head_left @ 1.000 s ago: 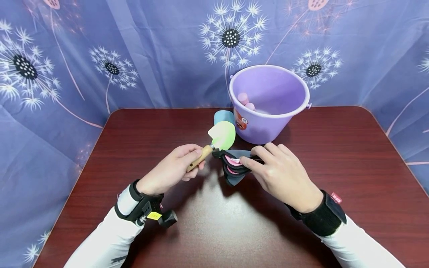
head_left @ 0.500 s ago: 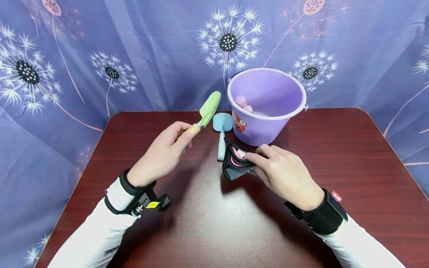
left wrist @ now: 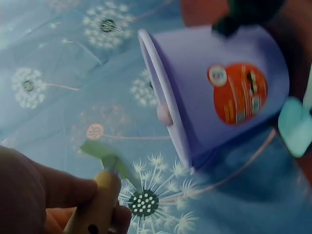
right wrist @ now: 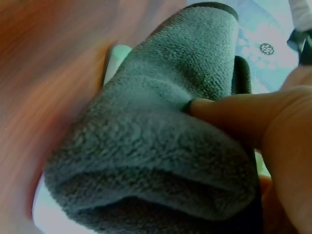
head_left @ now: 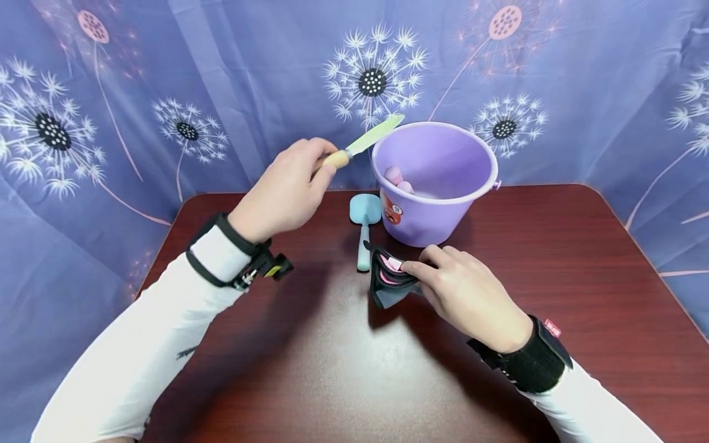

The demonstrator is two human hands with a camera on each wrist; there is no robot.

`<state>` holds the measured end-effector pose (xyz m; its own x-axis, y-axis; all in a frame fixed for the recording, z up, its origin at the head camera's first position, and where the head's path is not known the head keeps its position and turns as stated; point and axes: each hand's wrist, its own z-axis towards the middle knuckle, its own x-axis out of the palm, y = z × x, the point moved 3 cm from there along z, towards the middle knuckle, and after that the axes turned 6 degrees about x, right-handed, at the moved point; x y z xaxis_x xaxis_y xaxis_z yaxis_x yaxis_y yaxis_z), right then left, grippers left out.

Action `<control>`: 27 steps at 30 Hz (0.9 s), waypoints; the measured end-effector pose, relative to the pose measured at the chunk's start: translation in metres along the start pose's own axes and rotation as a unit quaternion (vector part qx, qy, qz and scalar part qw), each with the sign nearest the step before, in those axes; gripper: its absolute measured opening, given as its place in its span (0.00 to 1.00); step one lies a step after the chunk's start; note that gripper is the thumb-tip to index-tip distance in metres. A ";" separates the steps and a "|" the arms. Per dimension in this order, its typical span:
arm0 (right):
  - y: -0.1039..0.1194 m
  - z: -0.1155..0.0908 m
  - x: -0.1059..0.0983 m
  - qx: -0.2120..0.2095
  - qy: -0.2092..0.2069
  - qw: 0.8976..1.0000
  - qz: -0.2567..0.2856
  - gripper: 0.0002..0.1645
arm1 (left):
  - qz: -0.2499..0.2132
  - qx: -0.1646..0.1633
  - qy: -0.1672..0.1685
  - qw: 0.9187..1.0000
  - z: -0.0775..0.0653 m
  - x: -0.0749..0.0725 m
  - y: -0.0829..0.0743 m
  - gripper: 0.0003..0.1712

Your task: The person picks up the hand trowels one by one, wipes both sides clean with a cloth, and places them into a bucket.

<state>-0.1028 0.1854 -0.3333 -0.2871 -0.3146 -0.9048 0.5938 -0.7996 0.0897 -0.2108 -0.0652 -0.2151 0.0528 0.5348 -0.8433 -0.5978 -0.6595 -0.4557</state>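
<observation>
My left hand (head_left: 285,191) grips the wooden handle of a small green garden trowel (head_left: 375,135), raised above the table. In the head view the trowel's tip overlaps the near-left rim of a purple bucket (head_left: 429,218). The left wrist view shows thumb and fingers around the handle (left wrist: 101,195). My right hand (head_left: 468,295) pinches a folded grey fleecy cloth item (right wrist: 146,131) with black edging, pink inside and a white tag. Its exact kind I cannot tell. It is held in front of the bucket, beside a light blue toy shovel (head_left: 364,210).
Two rounded pink pieces (head_left: 394,176) show inside the bucket at its left. The blue shovel lies against the bucket's left foot, its handle toward me. A patterned blue curtain (head_left: 266,92) hangs behind the dark red wooden table (head_left: 554,234).
The left hand has lifted the trowel away from the cloth item, up and then right toward the bucket rim, uncovering the blue shovel. The right hand keeps holding the cloth item in nearly the same place.
</observation>
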 end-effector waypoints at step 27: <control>0.003 0.000 -0.002 -0.023 0.014 1.000 -0.013 0.22 | 0.221 0.071 0.246 0.941 0.121 0.049 -0.025 0.17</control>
<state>-0.1000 0.1838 -0.3313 -0.2822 -0.2797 -0.9177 0.6202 -0.7830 0.0479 -0.2898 0.0412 -0.2103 0.1164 -0.1079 -0.9873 -0.7476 -0.6640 -0.0155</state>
